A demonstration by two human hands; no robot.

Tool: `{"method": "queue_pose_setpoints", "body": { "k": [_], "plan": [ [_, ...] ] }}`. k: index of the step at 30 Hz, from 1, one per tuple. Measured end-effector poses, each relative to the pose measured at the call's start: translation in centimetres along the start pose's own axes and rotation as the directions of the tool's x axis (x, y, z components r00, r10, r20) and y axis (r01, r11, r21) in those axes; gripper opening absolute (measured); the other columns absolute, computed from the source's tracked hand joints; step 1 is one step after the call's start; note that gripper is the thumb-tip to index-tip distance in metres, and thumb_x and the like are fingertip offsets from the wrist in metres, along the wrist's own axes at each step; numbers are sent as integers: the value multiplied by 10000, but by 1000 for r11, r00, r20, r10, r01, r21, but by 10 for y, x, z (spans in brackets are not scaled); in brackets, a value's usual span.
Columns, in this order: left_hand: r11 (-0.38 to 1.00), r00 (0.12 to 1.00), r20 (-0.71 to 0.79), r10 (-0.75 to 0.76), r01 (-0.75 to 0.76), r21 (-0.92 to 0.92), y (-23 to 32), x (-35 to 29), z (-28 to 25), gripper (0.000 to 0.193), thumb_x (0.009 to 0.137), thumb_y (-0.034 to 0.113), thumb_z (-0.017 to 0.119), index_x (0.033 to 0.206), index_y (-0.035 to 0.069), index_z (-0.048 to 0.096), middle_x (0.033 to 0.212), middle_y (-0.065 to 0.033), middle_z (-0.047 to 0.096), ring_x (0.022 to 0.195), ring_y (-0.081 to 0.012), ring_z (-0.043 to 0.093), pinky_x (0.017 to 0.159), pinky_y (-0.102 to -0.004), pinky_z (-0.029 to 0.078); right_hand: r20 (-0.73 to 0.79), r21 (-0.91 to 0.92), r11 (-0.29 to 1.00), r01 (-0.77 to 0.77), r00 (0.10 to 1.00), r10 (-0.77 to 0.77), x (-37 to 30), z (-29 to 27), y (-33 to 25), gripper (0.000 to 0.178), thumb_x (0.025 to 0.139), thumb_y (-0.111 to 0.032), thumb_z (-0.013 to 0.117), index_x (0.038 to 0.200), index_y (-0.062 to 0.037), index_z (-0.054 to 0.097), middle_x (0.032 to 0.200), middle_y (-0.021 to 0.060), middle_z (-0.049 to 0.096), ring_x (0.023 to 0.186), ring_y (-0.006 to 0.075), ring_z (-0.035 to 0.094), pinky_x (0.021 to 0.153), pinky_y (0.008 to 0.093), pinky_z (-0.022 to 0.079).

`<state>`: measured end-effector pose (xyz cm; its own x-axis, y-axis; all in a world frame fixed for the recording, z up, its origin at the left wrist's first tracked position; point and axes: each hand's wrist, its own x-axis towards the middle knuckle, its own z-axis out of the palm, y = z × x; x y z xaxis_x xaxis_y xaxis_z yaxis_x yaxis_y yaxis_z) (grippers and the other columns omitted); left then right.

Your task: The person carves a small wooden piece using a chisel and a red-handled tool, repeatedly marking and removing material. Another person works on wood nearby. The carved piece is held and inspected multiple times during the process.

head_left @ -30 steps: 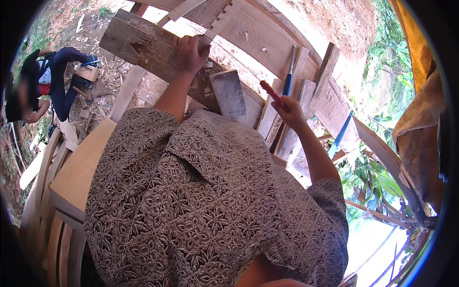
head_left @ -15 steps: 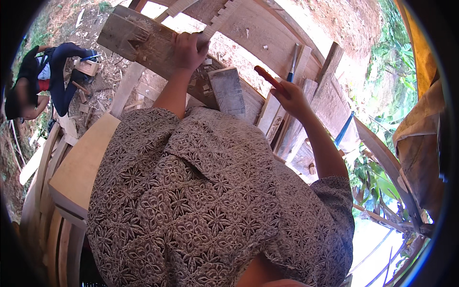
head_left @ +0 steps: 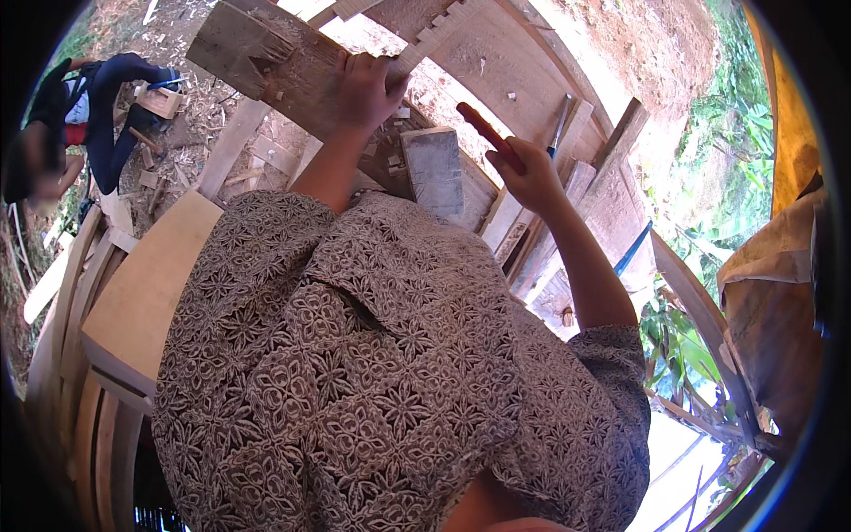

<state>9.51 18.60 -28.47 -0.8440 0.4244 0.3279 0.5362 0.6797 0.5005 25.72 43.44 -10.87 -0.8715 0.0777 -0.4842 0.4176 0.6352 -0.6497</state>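
My left hand [head_left: 365,93] is closed over a thick weathered plank [head_left: 306,66], its fingers curled at the far side. A dark bit shows by its thumb, but what it grips is hidden. Just beyond runs the notched edge of a wooden panel [head_left: 487,58]. In my right hand [head_left: 529,176] is a reddish-brown wooden stick-like tool [head_left: 483,129], held tilted up to the left. The tool's far end points toward my left hand, apart from it. Below the plank's near edge sits a grey wooden block [head_left: 433,170].
A blue-handled chisel [head_left: 560,129] lies on boards beyond my right hand, and a blue tool [head_left: 633,250] is near my right forearm. Wood chips dot the plank. At far left a person [head_left: 111,111] sits near a small wooden block [head_left: 161,100] and a hammer [head_left: 146,142]. Curved timbers [head_left: 66,328] stack lower left.
My right hand has moved a little left with the stick-like tool, closer to my left hand. The whole view has shifted slightly; my left hand stays at the plank.
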Motion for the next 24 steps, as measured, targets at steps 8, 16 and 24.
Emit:
{"method": "queue_pose_setpoints", "body": {
  "k": [8, 16, 24],
  "plan": [
    [1000, 998, -57, -4, 5, 14, 17, 1, -2, 336, 820, 388, 795, 1031, 142, 707, 906, -82, 636, 961, -320, 615, 1105, -561, 367, 10, -50, 998, -45, 999, 46, -27, -31, -5, 251, 968, -242, 717, 898, -11, 649, 662, 79, 559, 615, 173, 512, 592, 368, 403],
    [1000, 998, -57, -31, 31, 5, 16, -3, 13, 413, 783, 424, 822, 1061, 147, 695, 952, -100, 612, 1021, -316, 596, 1157, -579, 312, 42, -170, 985, -38, 998, 46, -74, -91, -62, 243, 931, -163, 716, 778, -19, 594, 604, 92, 497, 529, 227, 482, 540, 382, 362],
    [1000, 997, -74, -14, 14, -4, 32, -3, 19, 361, 786, 433, 814, 952, 130, 712, 935, -91, 610, 1011, -307, 593, 1167, -561, 298, -15, -137, 990, 11, 1000, -13, -64, -98, -79, 279, 936, -178, 710, 736, -33, 579, 566, 72, 488, 493, 183, 467, 502, 358, 342]
  ]
}}
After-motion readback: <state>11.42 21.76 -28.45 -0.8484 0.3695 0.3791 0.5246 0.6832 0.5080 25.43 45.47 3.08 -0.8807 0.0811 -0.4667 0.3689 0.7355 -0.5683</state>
